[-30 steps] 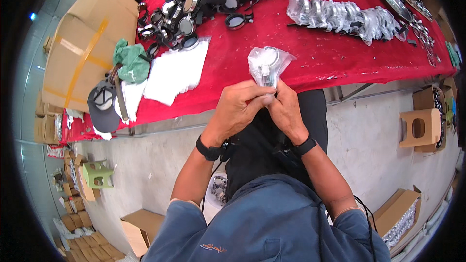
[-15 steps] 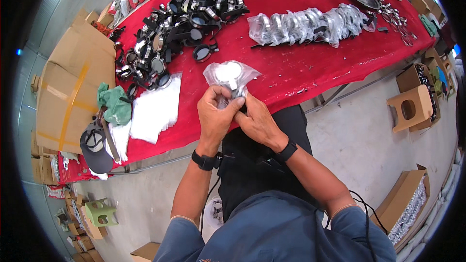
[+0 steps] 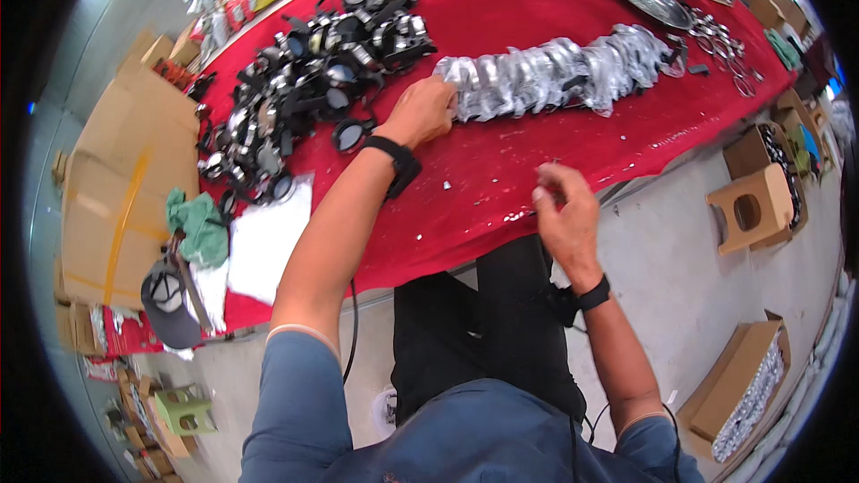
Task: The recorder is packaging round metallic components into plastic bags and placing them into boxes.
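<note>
Where the head view looks down over the red table (image 3: pixel 501 170), left hand (image 3: pixel 422 112) stretched forward, knuckles up, fingers curled down against the near end of the row of clear-bagged pieces (image 3: pixel 555 76); whether pinching a bag or only pressing on it, cannot tell. Right hand (image 3: pixel 565 215) held back over the table's front edge, empty, fingers loosely half bent, thumb and forefinger close together with nothing visible between them. Just left of the forward hand, a big heap of loose black round-lensed pieces (image 3: pixel 304 98), unbagged, spilling toward a white sheet (image 3: pixel 264 241) and a green cloth (image 3: pixel 199 228). Farther along the bagged row, a metal tray (image 3: pixel 653 2) and small rings beside it.

Judging by the piles: a fair stretch of bagged pieces laid out already, yet the loose heap looking at least as large, so roughly midway, much bagging left.
</note>
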{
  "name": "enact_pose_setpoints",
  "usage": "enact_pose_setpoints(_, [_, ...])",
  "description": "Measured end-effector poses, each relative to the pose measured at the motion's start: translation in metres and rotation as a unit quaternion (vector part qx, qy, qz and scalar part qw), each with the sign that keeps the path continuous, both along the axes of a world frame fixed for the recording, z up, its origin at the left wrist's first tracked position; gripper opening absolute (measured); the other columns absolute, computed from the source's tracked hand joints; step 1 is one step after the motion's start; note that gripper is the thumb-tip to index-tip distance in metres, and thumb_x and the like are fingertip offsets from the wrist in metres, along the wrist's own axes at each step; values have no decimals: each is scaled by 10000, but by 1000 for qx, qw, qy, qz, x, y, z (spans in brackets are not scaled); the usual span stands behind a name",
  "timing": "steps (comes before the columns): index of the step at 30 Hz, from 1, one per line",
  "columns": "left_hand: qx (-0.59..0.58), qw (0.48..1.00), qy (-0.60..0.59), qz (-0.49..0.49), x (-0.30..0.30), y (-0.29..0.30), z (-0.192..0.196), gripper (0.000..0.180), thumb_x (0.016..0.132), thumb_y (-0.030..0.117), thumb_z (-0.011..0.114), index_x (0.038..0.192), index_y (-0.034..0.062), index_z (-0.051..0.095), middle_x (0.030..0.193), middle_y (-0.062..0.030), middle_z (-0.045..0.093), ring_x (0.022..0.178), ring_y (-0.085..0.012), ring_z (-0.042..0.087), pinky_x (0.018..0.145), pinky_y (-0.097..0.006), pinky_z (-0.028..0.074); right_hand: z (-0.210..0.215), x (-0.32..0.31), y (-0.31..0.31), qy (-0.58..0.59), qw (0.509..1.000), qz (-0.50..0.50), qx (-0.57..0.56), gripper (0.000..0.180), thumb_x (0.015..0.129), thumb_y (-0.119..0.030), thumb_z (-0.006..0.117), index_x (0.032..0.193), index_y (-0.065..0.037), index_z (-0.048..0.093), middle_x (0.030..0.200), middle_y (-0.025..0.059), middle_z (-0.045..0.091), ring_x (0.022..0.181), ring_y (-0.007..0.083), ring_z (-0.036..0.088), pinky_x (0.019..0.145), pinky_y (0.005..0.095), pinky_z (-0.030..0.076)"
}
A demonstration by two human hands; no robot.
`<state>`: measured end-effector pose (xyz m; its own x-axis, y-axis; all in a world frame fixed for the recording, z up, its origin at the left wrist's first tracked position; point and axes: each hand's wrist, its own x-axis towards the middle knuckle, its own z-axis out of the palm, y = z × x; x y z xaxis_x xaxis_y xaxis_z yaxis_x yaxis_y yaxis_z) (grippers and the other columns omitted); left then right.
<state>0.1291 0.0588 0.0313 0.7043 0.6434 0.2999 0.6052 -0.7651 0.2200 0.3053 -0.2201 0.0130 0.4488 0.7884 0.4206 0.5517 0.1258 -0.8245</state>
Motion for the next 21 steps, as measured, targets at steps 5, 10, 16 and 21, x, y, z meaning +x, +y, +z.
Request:
enact_pose_setpoints(5, [-177,984,21,-17,-15,-5,36,291,964,312,686,1006,29,739,938,-243,745,914,-439,726,814,-511,550,-5,153,39,-189,970,-150,22,563,874,-256,871,1310,25,653,1335,228,677,1260,390,646,1088,495,512])
enact_pose_setpoints(10, [-58,981,-64,175,13,-40,55,795,799,543,894,1299,-29,660,1298,-291,689,1219,-399,677,1021,-468,531,-8,305,75,-258,932,-231,-107,1270,740,-664,905,1661,-6,330,1684,421,238,1583,529,276,1285,540,307])
enact_pose_setpoints(16, [-113,972,-74,192,88,-76,25,1257,716,627,928,1685,91,333,1667,-402,298,1461,-550,476,1191,-536,455,-12,321,137,-271,944,-71,-174,1409,660,-745,906,1717,-92,242,1703,432,154,1587,591,202,1295,597,264])
enact_pose_setpoints(21, [-59,961,-57,266,119,-81,13,1177,730,638,915,1678,200,372,1688,-399,227,1372,-566,551,1105,-597,505,-11,300,165,-282,925,-87,-241,1353,682,-835,823,1729,-195,255,1721,385,168,1563,623,236,1257,637,315])
